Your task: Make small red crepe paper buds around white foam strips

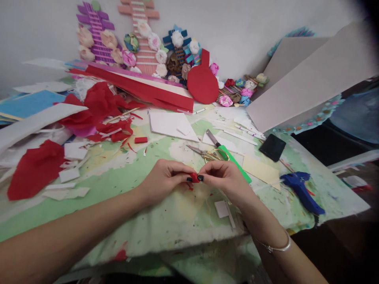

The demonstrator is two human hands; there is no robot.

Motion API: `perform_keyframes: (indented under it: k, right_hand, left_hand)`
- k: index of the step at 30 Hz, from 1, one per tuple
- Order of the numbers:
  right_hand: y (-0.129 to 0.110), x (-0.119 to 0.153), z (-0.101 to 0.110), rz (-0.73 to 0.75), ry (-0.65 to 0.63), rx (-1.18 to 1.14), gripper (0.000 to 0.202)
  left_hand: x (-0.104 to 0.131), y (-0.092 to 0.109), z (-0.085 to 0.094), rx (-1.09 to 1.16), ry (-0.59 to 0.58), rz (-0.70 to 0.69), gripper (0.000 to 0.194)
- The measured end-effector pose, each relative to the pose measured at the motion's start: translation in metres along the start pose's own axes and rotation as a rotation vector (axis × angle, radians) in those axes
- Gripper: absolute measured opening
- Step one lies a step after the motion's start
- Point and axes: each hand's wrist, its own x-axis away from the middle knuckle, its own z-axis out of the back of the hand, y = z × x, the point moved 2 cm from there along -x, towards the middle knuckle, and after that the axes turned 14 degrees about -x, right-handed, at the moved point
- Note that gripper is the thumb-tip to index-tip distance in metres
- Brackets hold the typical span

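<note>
Between my two hands is a small red piece [194, 177], which looks like folded or wrapped paper. My left hand [166, 179] pinches its left end, and my right hand [223, 177] pinches its right end. Just beyond my right hand lie scissors with gold handles [207, 153] and a green utility knife [233, 159]. A small red block [141, 140] rests on the table farther back to the left. White scraps [221, 209] lie below my right wrist.
A blue glue gun [304, 191] and a black phone [272, 147] lie at the right. Red paper [38, 167] and white offcuts crowd the left. Along the wall stand a red guitar-like shape [203, 83] and flower-decorated pieces. A large board [308, 75] leans at back right.
</note>
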Motion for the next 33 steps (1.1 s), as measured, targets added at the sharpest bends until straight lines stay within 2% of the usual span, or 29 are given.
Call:
perform_keyframes:
  k: [5, 10, 20, 28, 33]
  right_hand:
    - [0.004, -0.001, 0.001, -0.065, -0.008, -0.093, 0.015]
    - [0.007, -0.003, 0.0, -0.096, -0.019, -0.153, 0.014]
    - [0.01, -0.002, 0.0, -0.163, -0.038, -0.173, 0.022]
    - [0.012, -0.002, -0.003, -0.128, -0.004, -0.097, 0.026]
    - [0.01, -0.001, -0.001, -0.073, 0.001, -0.125, 0.023]
  left_hand:
    - [0.0, 0.0, 0.0, -0.11, 0.034, -0.113, 0.019]
    - [0.0, 0.001, -0.001, -0.132, 0.038, -0.169, 0.02]
    - [0.001, 0.0, 0.0, -0.176, 0.015, -0.161, 0.018]
    - [0.001, -0.001, 0.0, -0.217, 0.017, -0.168, 0.02]
    - [0.001, 0.002, 0.0, -0.189, 0.041, -0.148, 0.019]
